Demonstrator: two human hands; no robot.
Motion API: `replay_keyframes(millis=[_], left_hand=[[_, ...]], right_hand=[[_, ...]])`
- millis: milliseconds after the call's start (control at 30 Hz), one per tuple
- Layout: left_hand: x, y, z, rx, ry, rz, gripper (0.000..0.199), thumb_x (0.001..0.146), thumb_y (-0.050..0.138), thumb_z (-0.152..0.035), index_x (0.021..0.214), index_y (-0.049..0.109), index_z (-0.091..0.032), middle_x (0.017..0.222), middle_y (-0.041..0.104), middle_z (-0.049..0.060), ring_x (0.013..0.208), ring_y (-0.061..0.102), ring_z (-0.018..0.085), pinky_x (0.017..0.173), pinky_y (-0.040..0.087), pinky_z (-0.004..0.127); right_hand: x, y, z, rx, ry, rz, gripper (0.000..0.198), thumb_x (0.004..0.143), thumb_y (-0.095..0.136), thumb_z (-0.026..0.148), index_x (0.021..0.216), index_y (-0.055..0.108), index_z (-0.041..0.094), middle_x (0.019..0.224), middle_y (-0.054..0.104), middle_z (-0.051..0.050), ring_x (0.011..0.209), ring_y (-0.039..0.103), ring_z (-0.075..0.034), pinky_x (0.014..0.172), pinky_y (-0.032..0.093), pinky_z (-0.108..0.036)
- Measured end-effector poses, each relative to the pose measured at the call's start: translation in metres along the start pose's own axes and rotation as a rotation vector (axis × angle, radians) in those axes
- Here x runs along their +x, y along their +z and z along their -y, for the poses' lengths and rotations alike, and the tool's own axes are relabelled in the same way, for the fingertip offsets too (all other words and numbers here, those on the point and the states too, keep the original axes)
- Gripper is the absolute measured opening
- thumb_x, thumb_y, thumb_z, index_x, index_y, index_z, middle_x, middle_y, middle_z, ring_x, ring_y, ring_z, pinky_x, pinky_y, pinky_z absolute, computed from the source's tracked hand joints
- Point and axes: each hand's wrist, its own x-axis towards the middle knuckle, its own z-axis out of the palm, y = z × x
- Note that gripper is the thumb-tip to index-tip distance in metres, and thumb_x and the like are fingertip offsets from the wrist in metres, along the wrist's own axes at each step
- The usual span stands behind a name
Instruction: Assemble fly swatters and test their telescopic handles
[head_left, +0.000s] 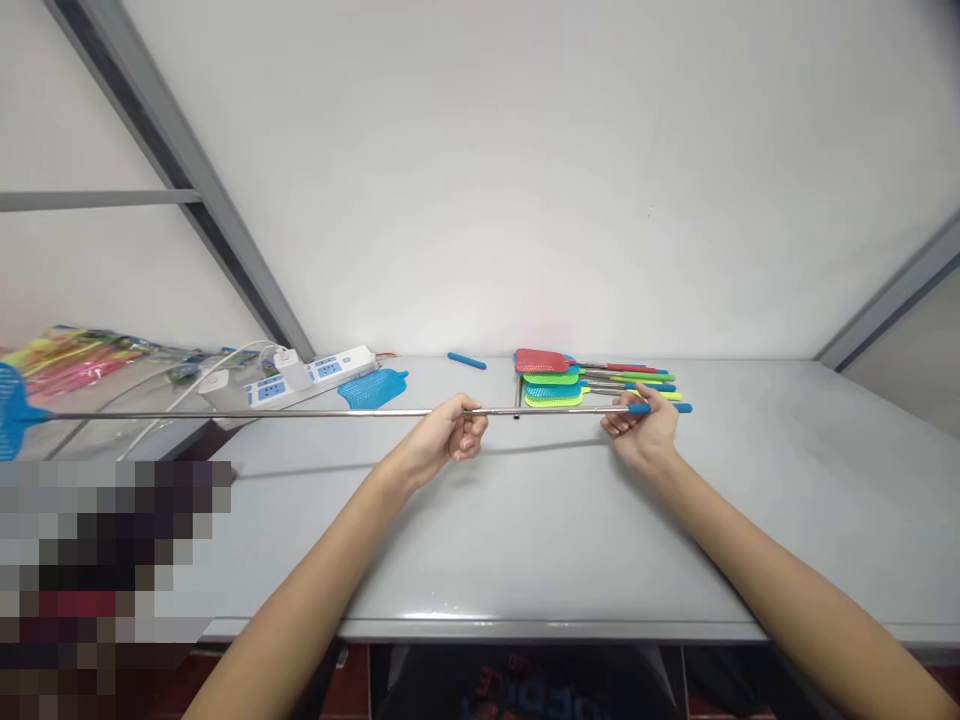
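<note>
A long extended telescopic fly swatter (247, 414) stretches level above the table, its blue mesh head at the far left edge and its blue handle on the right. My left hand (452, 430) pinches the metal rod near its middle. Around the blue handle, my right hand (646, 425) is closed. Behind the right hand lies a pile of several retracted fly swatters (551, 378) in red, green, blue and yellow. A loose blue swatter head (373, 389) rests left of my left hand, and a loose blue handle (466, 360) lies near the wall.
A white power strip (330, 368) with plugs and cables stands at the back left. Beyond it are bagged yellow and pink items (82, 360). A short dark rod (517, 400) lies beside the pile. A blurred-out area covers the lower left. The grey table (555, 550) ends at a front edge.
</note>
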Motion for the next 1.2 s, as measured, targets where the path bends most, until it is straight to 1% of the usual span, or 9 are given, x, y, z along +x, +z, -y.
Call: replay_keyframes(millis=[100,233,400,500,667,867,1000,1100,1200], left_hand=[[0.002,0.001,0.003,0.029,0.033,0.006,0.032,0.075,0.029,-0.028,0.046,0.038,-0.016,0.037,0.033,-0.004,0.032,0.028,0.006,0.043,0.029,0.022],[0.003,0.004,0.005,0.159,0.115,-0.044,0.033,0.075,0.029,-0.029,0.046,0.038,-0.016,0.036,0.035,-0.003,0.035,0.032,0.007,0.042,0.027,0.022],[0.007,0.004,0.007,0.309,0.249,-0.065,0.033,0.074,0.031,-0.028,0.047,0.043,-0.015,0.038,0.039,-0.002,0.038,0.036,0.008,0.044,0.030,0.022],[0.014,0.003,0.011,0.340,0.262,-0.078,0.031,0.074,0.032,-0.028,0.049,0.044,-0.015,0.039,0.041,-0.002,0.038,0.038,0.008,0.044,0.031,0.022],[0.032,0.002,0.017,0.400,0.333,-0.192,0.034,0.076,0.031,-0.033,0.051,0.046,-0.015,0.038,0.042,-0.002,0.037,0.039,0.008,0.040,0.031,0.021],[0.055,0.009,0.018,0.414,0.445,-0.170,0.033,0.075,0.036,-0.034,0.050,0.045,-0.015,0.040,0.043,-0.003,0.037,0.038,0.007,0.042,0.031,0.021],[0.058,0.017,0.028,0.477,0.517,-0.188,0.035,0.076,0.037,-0.036,0.048,0.044,-0.015,0.039,0.039,-0.003,0.040,0.038,0.007,0.046,0.031,0.021],[0.058,0.019,0.039,0.537,0.515,-0.208,0.038,0.076,0.036,-0.038,0.047,0.044,-0.015,0.039,0.038,-0.004,0.040,0.038,0.007,0.046,0.030,0.021],[0.058,0.017,0.046,0.523,0.495,-0.208,0.040,0.078,0.034,-0.039,0.048,0.044,-0.015,0.039,0.038,-0.003,0.040,0.037,0.008,0.046,0.030,0.021]], right_hand=[[0.005,-0.002,0.004,0.049,0.038,-0.129,0.017,0.067,0.044,0.026,0.054,0.036,0.017,0.045,0.040,0.005,0.032,0.031,-0.006,0.031,0.028,-0.022],[0.007,-0.002,0.009,0.153,0.250,-0.213,0.014,0.071,0.039,0.025,0.059,0.035,0.018,0.044,0.035,0.006,0.035,0.037,-0.007,0.034,0.034,-0.022],[0.006,-0.002,0.014,0.231,0.329,-0.263,0.016,0.077,0.026,0.020,0.061,0.027,0.020,0.044,0.031,0.007,0.032,0.032,-0.006,0.029,0.030,-0.018],[0.006,0.000,0.017,0.244,0.325,-0.244,0.019,0.078,0.022,0.018,0.059,0.023,0.020,0.043,0.026,0.007,0.031,0.031,-0.006,0.028,0.028,-0.017],[0.009,0.002,0.023,0.308,0.252,-0.184,0.023,0.076,0.020,0.007,0.056,0.017,0.018,0.040,0.017,0.008,0.029,0.024,-0.005,0.030,0.028,-0.015],[0.014,-0.004,0.023,0.347,0.197,-0.175,0.025,0.075,0.017,0.006,0.054,0.011,0.018,0.039,0.015,0.007,0.029,0.022,-0.005,0.030,0.024,-0.017],[0.016,-0.006,0.022,0.356,0.157,-0.190,0.025,0.075,0.019,0.007,0.053,0.011,0.017,0.037,0.015,0.007,0.028,0.021,-0.005,0.029,0.023,-0.016],[0.016,-0.007,0.022,0.352,0.143,-0.198,0.026,0.074,0.020,0.009,0.051,0.013,0.017,0.036,0.016,0.007,0.027,0.020,-0.004,0.029,0.022,-0.016],[0.015,-0.007,0.020,0.349,0.141,-0.207,0.026,0.074,0.021,0.011,0.050,0.015,0.017,0.035,0.017,0.007,0.027,0.021,-0.004,0.029,0.022,-0.016]])
